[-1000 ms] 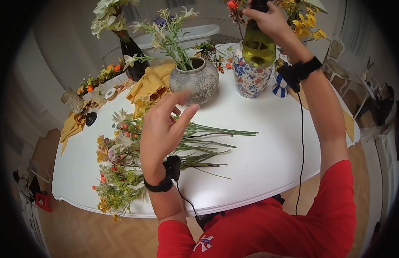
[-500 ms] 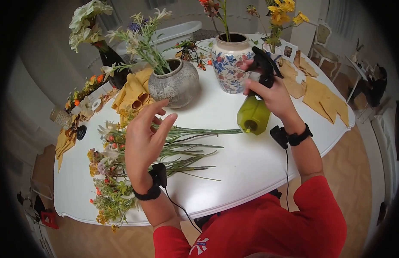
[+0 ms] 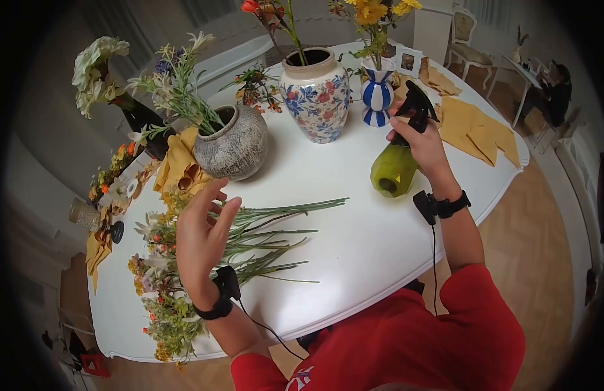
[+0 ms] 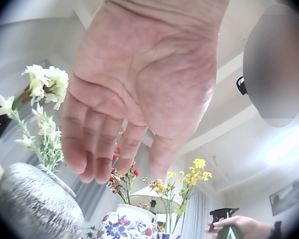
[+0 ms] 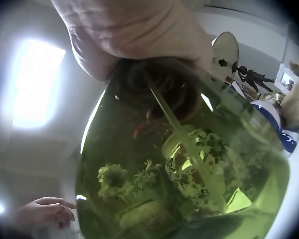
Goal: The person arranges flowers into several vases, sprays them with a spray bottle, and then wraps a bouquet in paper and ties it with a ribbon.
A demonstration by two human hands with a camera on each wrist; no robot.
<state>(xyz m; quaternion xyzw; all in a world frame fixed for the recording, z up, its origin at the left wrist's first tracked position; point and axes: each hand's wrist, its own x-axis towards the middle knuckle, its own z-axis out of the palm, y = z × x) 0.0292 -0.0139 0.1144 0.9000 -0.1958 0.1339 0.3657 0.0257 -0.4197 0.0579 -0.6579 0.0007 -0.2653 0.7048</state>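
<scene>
My right hand [image 3: 427,151] grips a green see-through spray bottle [image 3: 392,171] at the neck, just under its black trigger head [image 3: 417,107]. The bottle hangs tilted over the right half of the table; in the right wrist view its thin dip tube [image 5: 179,132] shows through the wall. Fingers relaxed and parted, my left hand [image 3: 201,244] hovers with nothing in it above a bunch of artificial flowers [image 3: 168,319]. Their green stems [image 3: 286,246] point right across the white tabletop. The left wrist view shows that hand's bare palm [image 4: 144,74].
Beyond the hands stand a round grey vase [image 3: 231,144], a floral-painted vase [image 3: 316,98] and a blue-and-white striped vase [image 3: 378,98], all with flowers. Tan cloths [image 3: 474,130] lie at the right. A dark vase [image 3: 145,124] leans into view at the left. A person [image 3: 553,98] sits far right.
My right hand has brought the spray bottle down from above the floral vase toward the tabletop. The view has swung right, and my left hand stays raised over the flowers.
</scene>
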